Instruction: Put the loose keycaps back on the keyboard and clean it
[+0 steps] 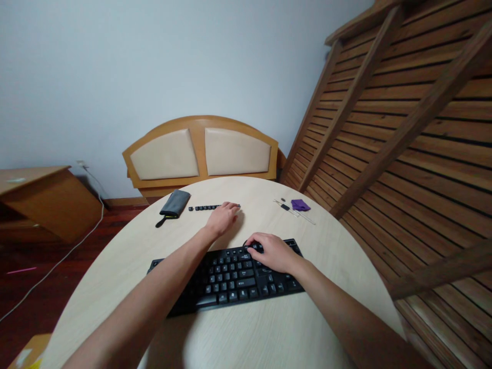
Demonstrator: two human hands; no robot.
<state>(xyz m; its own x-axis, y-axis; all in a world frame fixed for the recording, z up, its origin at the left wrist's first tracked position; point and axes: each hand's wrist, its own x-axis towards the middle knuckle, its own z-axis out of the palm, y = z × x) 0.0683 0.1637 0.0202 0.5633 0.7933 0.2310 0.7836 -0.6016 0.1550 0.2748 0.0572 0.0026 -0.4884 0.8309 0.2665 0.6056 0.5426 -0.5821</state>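
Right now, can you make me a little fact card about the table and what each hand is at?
Left hand: at the row of black keycaps; grip unclear
Right hand: at the upper right part of the black keyboard
Table: pale, rounded
Left side: gray pouch
Right side: purple cloth

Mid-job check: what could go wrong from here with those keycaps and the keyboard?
The left hand is right at the row of keycaps, so a brush could knock them out of line. The right hand is over the keyboard; a stray push might shift it. The left forearm crosses the keyboard in this view and might catch its keys.
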